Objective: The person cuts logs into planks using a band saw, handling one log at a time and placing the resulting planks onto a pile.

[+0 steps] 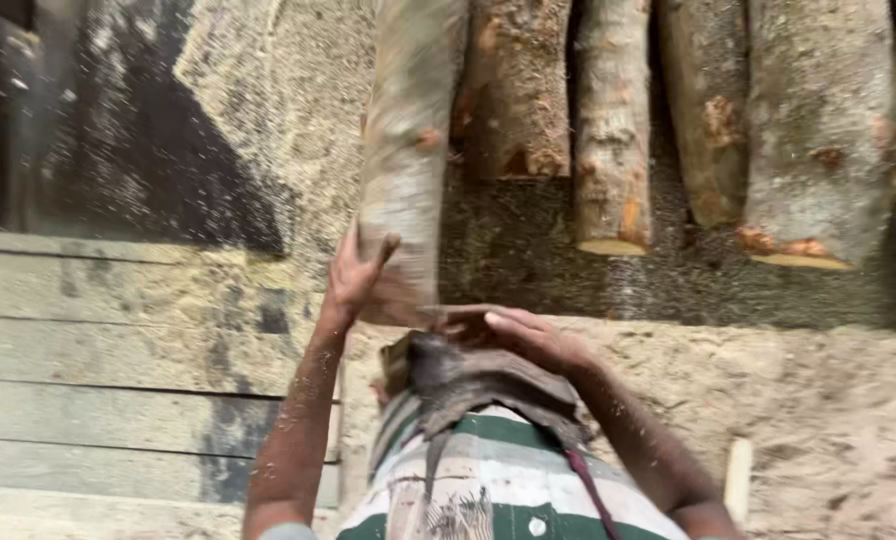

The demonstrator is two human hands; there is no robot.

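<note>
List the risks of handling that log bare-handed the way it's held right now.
1. The left hand grips the side of the log with bare fingers; rough bark could scrape or splinter them.
2. The log's end sits against the right hand at the belly; a slip could pinch it.
3. Flying sawdust may reach the eyes.

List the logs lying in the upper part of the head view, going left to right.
Log held by the left hand → short reddish log → slim log → narrow log → thick grey log.
</note>
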